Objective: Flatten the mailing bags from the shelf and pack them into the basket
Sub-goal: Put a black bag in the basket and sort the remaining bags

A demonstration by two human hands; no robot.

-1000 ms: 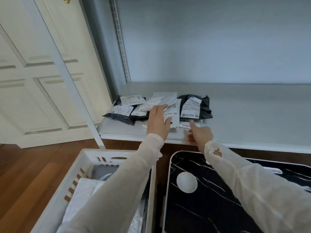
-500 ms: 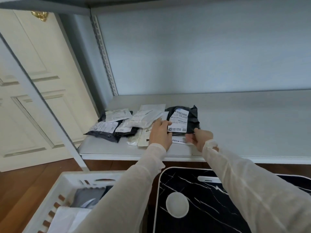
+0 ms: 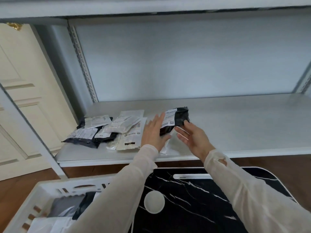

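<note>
A black mailing bag (image 3: 180, 116) with a white label is lifted off the grey shelf (image 3: 235, 125). My right hand (image 3: 193, 137) holds it from the right, thumb curled over its edge. My left hand (image 3: 154, 132) lies against its labelled left side with straight fingers. A pile of black and white mailing bags (image 3: 107, 130) lies on the shelf's left part. The white slotted basket (image 3: 50, 190) stands at the bottom left, with grey, black and white bags inside, partly hidden by my left sleeve.
A black marble-patterned tabletop (image 3: 193, 199) with a white round disc (image 3: 154, 201) sits below the shelf's front edge. A white shelf post (image 3: 25, 125) slants at the left before a cream door. An upper shelf board spans the top. The shelf's right part is bare.
The black bag has come up off the shelf and moved right between both hands. My left hand's fingers have straightened against it. The camera has tilted upward.
</note>
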